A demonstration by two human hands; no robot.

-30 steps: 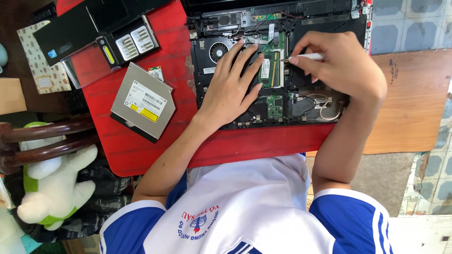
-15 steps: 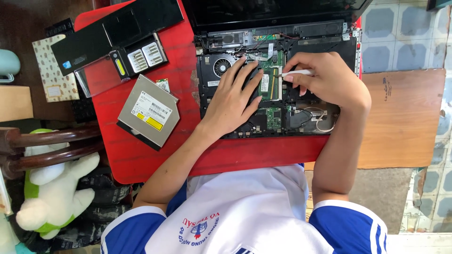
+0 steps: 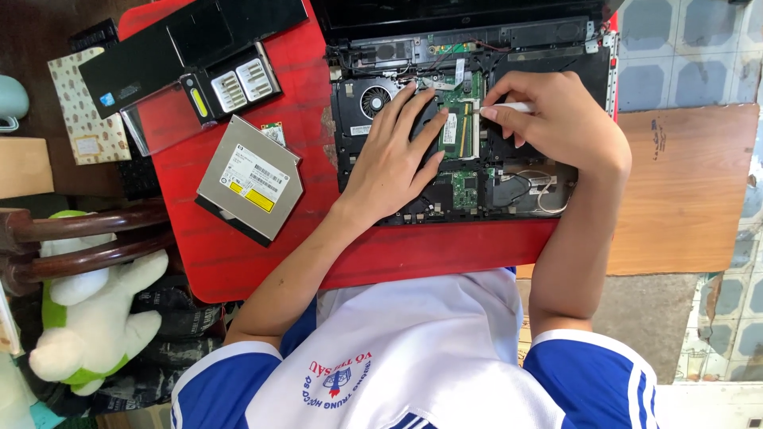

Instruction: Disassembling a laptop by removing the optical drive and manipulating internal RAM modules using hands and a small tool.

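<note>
On the red table (image 3: 262,262), as seen from the head camera, I see an opened laptop chassis (image 3: 469,127) lying with its cover off and the internals exposed. My left hand (image 3: 393,155) lies flat on the board, palm down, fingers spread and extended; it grips nothing. Its fingertips (image 3: 433,91) touch the area between the round cooling fan (image 3: 375,101) and the green memory module (image 3: 455,127). My right hand (image 3: 556,119) is closed in a pinch on a slim white tool (image 3: 509,107), held between thumb and forefinger. The tool tip points left and meets the right edge of the memory module; I cannot tell whether it presses on a clip or on the module itself.

Chassis contents, in order: the fan sits in the upper left bay; the memory module occupies the centre slot; a small green board (image 3: 463,189) sits below it; loose white and black wires (image 3: 536,187) lie in the lower right bay, just below my right wrist.

Left of the chassis, a silver optical drive (image 3: 249,188) rests flat on the table, label side up, well apart from both hands. Above it lies a black cover panel (image 3: 191,44), with a black battery pack (image 3: 230,86) touching its lower edge. A white and green plush toy (image 3: 87,318) sits on a dark wooden chair (image 3: 79,238) beside the table. A brown wooden board (image 3: 683,191) lies to the right of the table.
</note>
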